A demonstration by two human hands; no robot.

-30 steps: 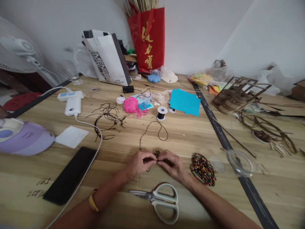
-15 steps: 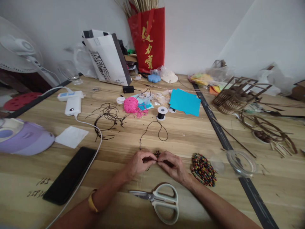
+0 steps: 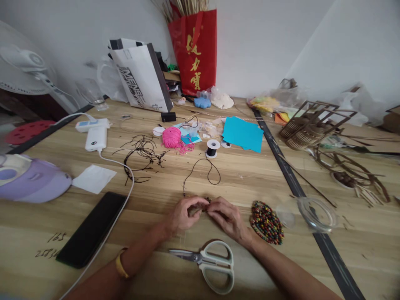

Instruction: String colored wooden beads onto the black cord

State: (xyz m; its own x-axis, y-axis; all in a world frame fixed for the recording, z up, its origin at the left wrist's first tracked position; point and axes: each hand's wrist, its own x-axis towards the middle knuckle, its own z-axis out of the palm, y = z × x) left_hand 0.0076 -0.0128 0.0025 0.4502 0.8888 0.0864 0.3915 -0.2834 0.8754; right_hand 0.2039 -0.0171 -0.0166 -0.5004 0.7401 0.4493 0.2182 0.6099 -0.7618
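My left hand [image 3: 186,213] and my right hand [image 3: 227,217] meet fingertip to fingertip at the middle of the table, both pinching. Between them shows a bit of a small beaded piece [image 3: 207,200], mostly hidden by the fingers. A thin black cord [image 3: 196,163] runs from a white spool [image 3: 213,146] down to near my left hand. Scissors [image 3: 200,257] with pale handles lie open below the hands. To the right of my right hand is a heap of multicoloured bead strands [image 3: 267,222].
Around lie a clear ring [image 3: 318,213], black phone [image 3: 92,229], white cable, cut black cords [image 3: 142,152], pink yarn [image 3: 171,137], blue sheets [image 3: 243,133] and a purple device [image 3: 37,179]. Bags [image 3: 198,54] and woven baskets [image 3: 301,131] stand behind.
The fingers of my left hand have moved slightly up and right, over the beaded piece. The short dark cord end below the fingertips no longer shows.
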